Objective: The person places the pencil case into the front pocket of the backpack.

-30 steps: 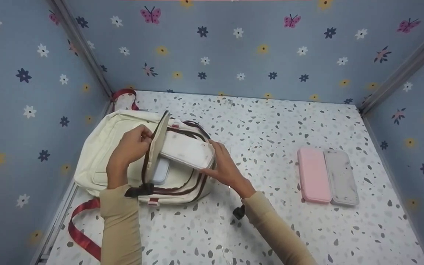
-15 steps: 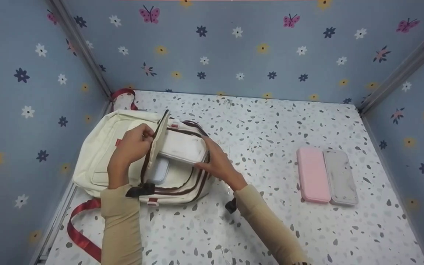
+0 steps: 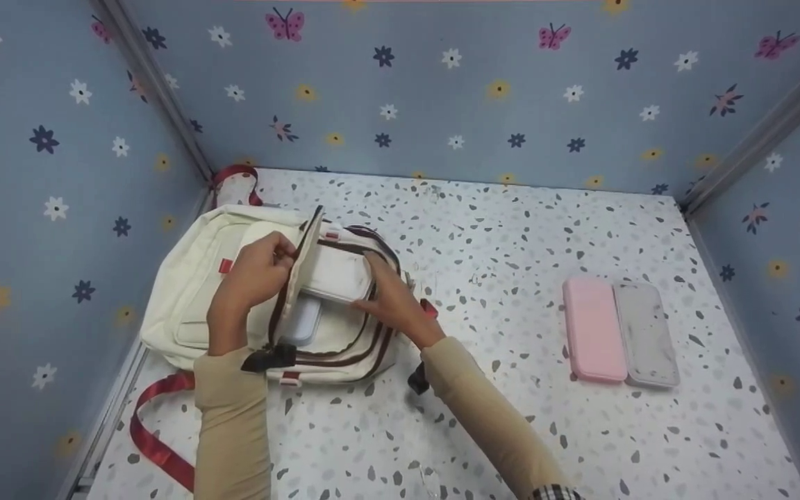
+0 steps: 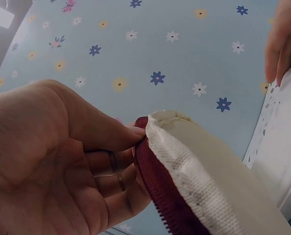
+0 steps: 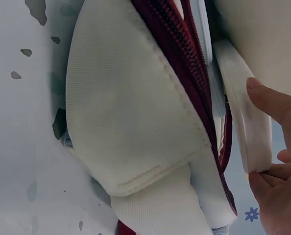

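Left hand pinching, right hand gripping with thumb opposite fingers, forearms extended forward.

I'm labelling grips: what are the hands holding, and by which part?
Left hand: the bag flap, pinched at its zippered edge. Right hand: the white case, gripped by its end farther from the flap.

cream backpack, red strap; white case; pink case; grey-speckled white tabletop; blue flowered wall.
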